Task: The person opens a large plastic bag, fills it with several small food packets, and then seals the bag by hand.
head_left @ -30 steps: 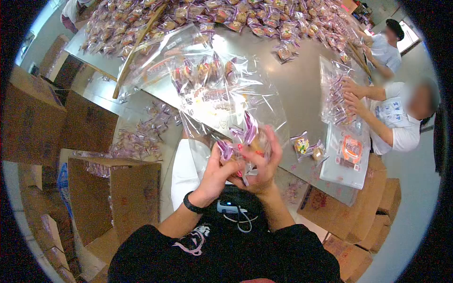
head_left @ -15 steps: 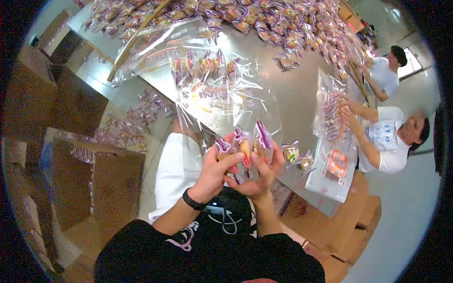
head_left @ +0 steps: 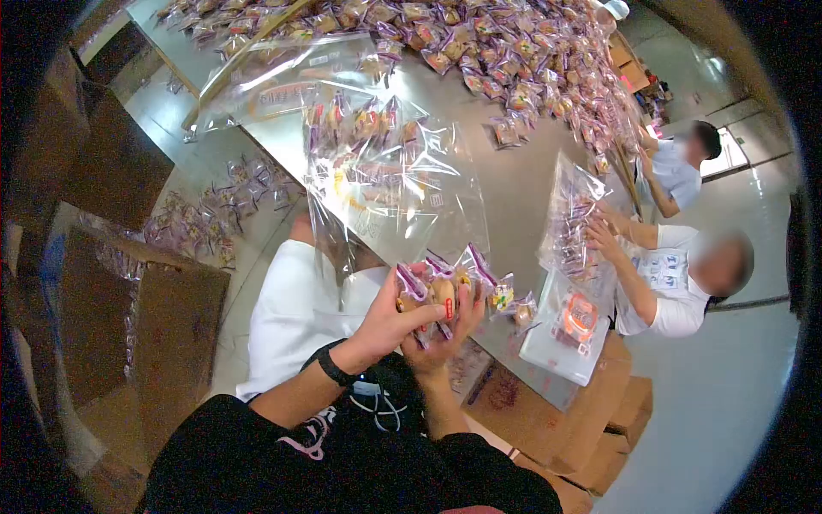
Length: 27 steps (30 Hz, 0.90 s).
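Observation:
Just above my lap, my left hand [head_left: 385,324] and my right hand [head_left: 438,349] are closed together round a short row of individually wrapped pastries [head_left: 443,294] with clear, purple-edged wrappers. My left thumb presses across the front of the row, and my right fingers wrap its side and underside. Beyond them, a large clear plastic bag [head_left: 432,218] lies over the table edge, with a row of wrapped pastries [head_left: 366,118] at its far end. To the right of my hands, two loose wrapped pastries [head_left: 501,295] lie at the table's edge.
A big heap of wrapped pastries [head_left: 514,64] covers the far metal table [head_left: 505,184]. At right, a co-worker's hands [head_left: 604,236] work on a filled bag above a stack of flat printed bags [head_left: 565,330]. Cardboard boxes [head_left: 137,325] stand left; more pastries [head_left: 193,218] lie beyond them.
My hands still hold the pastries and have shifted; my right thumb no longer shows across the row's front. The whole view has swung, so the table and co-workers appear further left.

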Available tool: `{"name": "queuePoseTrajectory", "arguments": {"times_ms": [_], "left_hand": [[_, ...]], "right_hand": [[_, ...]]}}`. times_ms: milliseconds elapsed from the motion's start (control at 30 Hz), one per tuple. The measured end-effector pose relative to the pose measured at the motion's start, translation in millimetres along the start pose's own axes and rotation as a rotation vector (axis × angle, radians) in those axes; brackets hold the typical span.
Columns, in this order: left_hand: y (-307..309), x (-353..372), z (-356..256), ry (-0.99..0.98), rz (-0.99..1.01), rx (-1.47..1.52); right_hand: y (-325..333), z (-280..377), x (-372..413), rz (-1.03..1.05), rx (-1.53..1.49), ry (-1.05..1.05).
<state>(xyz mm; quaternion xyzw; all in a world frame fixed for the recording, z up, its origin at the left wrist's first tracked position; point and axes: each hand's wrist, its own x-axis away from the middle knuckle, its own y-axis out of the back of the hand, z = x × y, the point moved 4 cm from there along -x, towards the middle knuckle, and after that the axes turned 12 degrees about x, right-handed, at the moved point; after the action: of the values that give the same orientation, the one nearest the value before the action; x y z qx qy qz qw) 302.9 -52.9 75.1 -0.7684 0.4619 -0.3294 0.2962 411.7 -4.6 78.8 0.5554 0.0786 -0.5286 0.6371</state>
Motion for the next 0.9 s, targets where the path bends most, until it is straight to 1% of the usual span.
{"name": "queuePoseTrajectory", "arguments": {"times_ms": [133, 267, 333, 367, 400, 467, 533, 633, 667, 767, 800, 867, 900], "left_hand": [[-4.1, -0.3, -1.8, 0.009, 0.044, -0.018], [-1.8, -3.1, -6.8, -0.035, 0.144, -0.036], [10.3, -8.1, 1.3, -0.170, 0.039, 0.343], [15.8, -10.2, 3.5, -0.239, -0.014, 0.532], [22.4, -12.5, -0.1, -0.272, -0.079, 0.420], [27.0, -14.4, -13.8, -0.282, -0.180, 0.371], [23.6, -12.3, -30.5, -0.324, -0.259, 0.282], [23.5, -14.9, -51.2, -0.388, -0.233, 0.163], [21.4, -14.3, -57.4, -0.393, -0.254, 0.244], [30.0, -19.6, -57.2, -0.293, -0.260, 0.557], [31.0, -22.8, -58.9, -0.279, -0.308, 0.623], [29.0, -31.6, -65.8, -0.252, -0.398, 0.765], [28.5, -34.0, -71.5, -0.287, -0.404, 0.727]], "right_hand": [[1.3, -3.9, 5.9, -0.044, -0.001, 0.030], [7.3, -2.3, -1.2, -0.079, 0.014, 0.053], [8.4, 2.4, -8.6, -0.112, -0.037, 0.028], [9.1, 1.2, -9.0, -0.098, -0.033, 0.061], [10.6, -2.7, -9.7, -0.084, -0.027, 0.095], [11.5, -8.8, -9.3, -0.018, -0.157, 0.098], [12.0, -14.0, -5.0, 0.086, -0.422, 0.029], [1.4, -30.4, 16.5, 0.444, -0.479, -0.035], [-6.4, -34.7, 20.4, 0.483, -0.539, -0.076], [-18.5, -24.4, 12.9, 0.518, -0.399, -0.102], [-24.2, -20.7, 7.6, 0.476, -0.381, -0.078], [-33.0, -11.1, -8.0, 0.504, -0.381, -0.061], [-33.7, -6.4, -14.6, 0.520, -0.381, -0.050]]}}
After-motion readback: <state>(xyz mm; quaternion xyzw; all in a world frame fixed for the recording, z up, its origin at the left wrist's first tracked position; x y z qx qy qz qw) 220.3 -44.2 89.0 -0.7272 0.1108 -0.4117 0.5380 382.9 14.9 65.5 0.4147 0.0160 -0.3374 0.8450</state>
